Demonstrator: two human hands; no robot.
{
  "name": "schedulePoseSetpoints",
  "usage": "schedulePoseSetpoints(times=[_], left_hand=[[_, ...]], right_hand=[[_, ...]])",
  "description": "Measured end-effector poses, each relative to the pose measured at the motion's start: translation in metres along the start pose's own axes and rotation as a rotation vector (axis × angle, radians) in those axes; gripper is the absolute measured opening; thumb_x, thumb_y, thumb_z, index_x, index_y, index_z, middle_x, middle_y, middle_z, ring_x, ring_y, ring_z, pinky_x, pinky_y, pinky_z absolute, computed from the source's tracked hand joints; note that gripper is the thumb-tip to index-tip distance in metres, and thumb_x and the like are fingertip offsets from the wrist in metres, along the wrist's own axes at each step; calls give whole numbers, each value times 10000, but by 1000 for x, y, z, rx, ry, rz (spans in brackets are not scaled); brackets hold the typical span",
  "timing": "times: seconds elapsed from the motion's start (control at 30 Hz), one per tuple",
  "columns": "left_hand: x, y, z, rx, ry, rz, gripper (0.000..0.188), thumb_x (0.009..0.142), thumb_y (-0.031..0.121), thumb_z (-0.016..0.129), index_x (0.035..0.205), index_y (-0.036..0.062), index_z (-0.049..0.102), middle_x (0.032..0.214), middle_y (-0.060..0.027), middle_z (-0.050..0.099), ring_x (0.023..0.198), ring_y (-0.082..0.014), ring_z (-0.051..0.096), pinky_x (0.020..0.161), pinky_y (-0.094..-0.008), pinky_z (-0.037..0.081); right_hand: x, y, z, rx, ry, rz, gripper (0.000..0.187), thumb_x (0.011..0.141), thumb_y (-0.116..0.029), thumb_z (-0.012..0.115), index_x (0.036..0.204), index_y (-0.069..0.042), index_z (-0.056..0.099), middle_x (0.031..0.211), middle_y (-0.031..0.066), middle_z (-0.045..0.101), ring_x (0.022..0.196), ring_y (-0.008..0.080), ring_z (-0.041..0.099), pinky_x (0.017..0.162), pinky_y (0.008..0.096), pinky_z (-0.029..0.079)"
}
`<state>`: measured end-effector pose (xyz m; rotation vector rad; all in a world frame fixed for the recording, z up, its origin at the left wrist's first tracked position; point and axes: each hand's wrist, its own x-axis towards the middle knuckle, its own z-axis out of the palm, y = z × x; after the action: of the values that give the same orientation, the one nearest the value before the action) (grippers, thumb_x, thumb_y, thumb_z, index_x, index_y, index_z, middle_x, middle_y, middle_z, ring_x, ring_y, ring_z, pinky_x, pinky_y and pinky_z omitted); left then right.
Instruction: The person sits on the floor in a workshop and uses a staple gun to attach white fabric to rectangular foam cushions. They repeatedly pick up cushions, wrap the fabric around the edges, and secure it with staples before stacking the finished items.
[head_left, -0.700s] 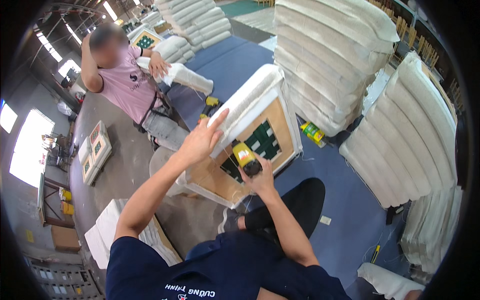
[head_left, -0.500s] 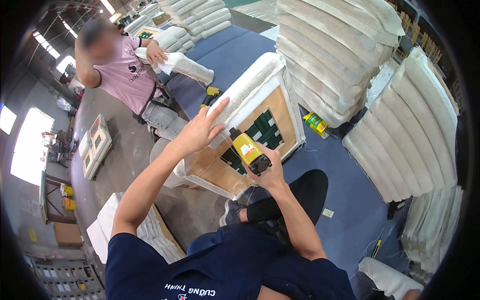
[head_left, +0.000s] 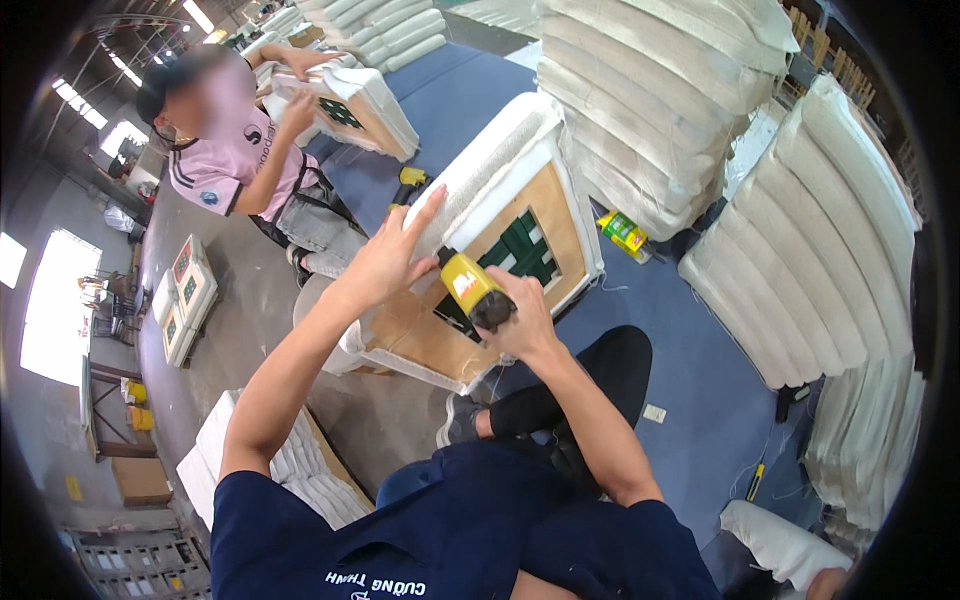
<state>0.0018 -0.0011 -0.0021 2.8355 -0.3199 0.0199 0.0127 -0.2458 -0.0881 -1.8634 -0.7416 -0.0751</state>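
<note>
A seat panel (head_left: 556,205) stands tilted before me, its wooden back facing me. White fabric wraps its rim, and green webbing (head_left: 520,248) shows through the opening in the wood. My right hand (head_left: 527,322) is closed around a yellow-and-black staple gun (head_left: 468,280), whose nose meets the fabric edge on the panel's left side. My left hand (head_left: 388,262) lies with fingers extended along that same white rim, its thumb close to the gun's nose. The gun's handle is mostly hidden by my right hand.
A co-worker in a pink shirt (head_left: 245,150) handles another seat panel (head_left: 372,108) at the far left. A second yellow tool (head_left: 412,178) lies on the blue table (head_left: 640,350). Tall stacks of padded pieces (head_left: 650,110) stand right, near a yellow-green bottle (head_left: 624,235) and a cutter knife (head_left: 756,482).
The staple gun and my right hand have shifted slightly left and up along the rim. My left hand has moved little. The co-worker's seat panel has turned, showing its webbing.
</note>
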Motion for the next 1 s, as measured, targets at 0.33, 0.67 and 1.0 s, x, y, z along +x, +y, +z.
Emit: schedulePoseSetpoints(times=[0.33, 0.67, 1.0], left_hand=[[-6, -44, -6, -324, -55, 87, 1239, 913, 323, 893, 1792, 150, 38, 1645, -233, 439, 1480, -393, 505, 1237, -445, 403], [-79, -100, 34, -518, -101, -469, 784, 954, 399, 825, 1574, 39, 507, 1512, -197, 636, 1401, -303, 605, 1173, -398, 454], [-128, 4, 46, -1307, 1, -235, 756, 1101, 277, 644, 1735, 52, 298, 1683, -190, 443, 1572, -269, 404, 1268, -426, 358]], right_hand=[[-50, 27, -41, -29, 120, 75, 449, 723, -143, 918, 1134, -50, 765, 946, 218, 784, 901, 445, 763, 785, 460, 605], [-379, 205, -182, -856, 378, 1159, 715, 905, -354, 826, 1519, -95, 568, 1294, 244, 751, 1196, 510, 688, 1042, 562, 534], [-169, 35, -89, 290, 209, 428, 204, 1104, -141, 675, 1221, 18, 731, 1098, 50, 771, 1027, 123, 718, 911, 280, 561]])
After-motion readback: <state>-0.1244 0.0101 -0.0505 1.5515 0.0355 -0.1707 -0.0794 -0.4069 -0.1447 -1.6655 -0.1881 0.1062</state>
